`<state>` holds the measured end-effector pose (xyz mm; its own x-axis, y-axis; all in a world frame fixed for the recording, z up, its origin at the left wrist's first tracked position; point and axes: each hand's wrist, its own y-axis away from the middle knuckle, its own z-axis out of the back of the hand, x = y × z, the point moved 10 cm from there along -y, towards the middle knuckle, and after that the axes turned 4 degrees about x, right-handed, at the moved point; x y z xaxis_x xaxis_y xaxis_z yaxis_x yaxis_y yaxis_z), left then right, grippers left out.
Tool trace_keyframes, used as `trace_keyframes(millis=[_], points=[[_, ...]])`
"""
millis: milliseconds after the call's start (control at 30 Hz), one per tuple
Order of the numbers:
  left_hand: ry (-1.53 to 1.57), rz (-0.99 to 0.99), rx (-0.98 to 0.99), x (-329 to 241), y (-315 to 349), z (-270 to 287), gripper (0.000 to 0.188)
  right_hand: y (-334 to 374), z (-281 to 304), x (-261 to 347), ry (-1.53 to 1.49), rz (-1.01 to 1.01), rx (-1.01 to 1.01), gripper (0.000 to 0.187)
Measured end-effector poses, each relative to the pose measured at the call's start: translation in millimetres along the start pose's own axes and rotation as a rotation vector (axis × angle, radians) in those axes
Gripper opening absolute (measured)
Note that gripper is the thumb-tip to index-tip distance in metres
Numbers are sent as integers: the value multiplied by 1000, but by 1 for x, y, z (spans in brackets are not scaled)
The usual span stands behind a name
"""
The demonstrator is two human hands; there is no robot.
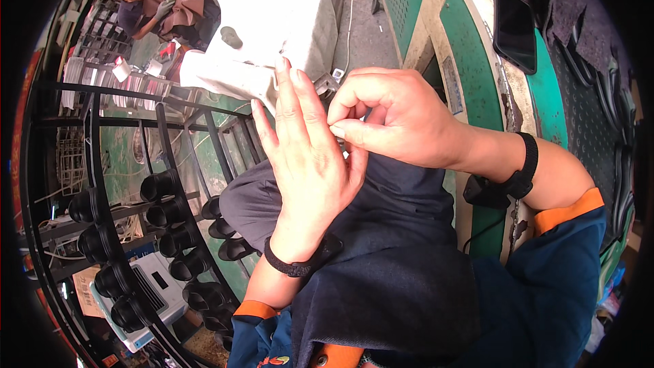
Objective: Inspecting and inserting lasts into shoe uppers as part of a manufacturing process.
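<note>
My left hand [303, 143] is raised in front of my lap, its back towards me and its fingers stretched out and spread. Against the side of its index finger, my right hand [402, 119] is closed in a pinch, thumb and index fingertip together. Anything between those fingertips is too small or too hidden to make out. Each wrist carries a black strap; on the right one [528, 163] sits a small dark box. A dark apron or cloth [395, 286] covers my lap below both hands.
On my left stands a black metal rack [92, 157] with several black shoes [160, 187]. A white-covered table [272, 13] is ahead, and a person [163, 10] sits beyond it at the far left. At right, a black phone [514, 31] lies on a green and cream machine [470, 34].
</note>
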<state>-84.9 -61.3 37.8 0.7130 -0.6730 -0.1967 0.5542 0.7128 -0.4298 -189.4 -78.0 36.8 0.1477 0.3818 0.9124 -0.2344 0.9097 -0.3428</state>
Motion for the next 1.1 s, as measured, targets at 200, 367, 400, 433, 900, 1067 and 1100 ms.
trace_keyframes(millis=[200,367,400,433,900,1067,1100], points=[[-52,0,25,-4,0,0,98,1,0,-1,-7,-26,-7,10],[-44,-3,18,-5,0,-2,98,0,0,-1,13,-28,12,11],[-45,-3,18,-4,0,-3,98,0,1,0,12,-28,12,11],[-8,-3,22,-4,1,-4,99,0,-2,2,34,-12,52,7],[50,38,45,7,5,-7,95,2,-2,-9,-41,-66,21,9],[36,10,33,3,4,-8,94,1,-1,-7,-11,-30,19,8],[38,9,34,2,4,-9,94,1,0,-7,-11,-31,18,8]])
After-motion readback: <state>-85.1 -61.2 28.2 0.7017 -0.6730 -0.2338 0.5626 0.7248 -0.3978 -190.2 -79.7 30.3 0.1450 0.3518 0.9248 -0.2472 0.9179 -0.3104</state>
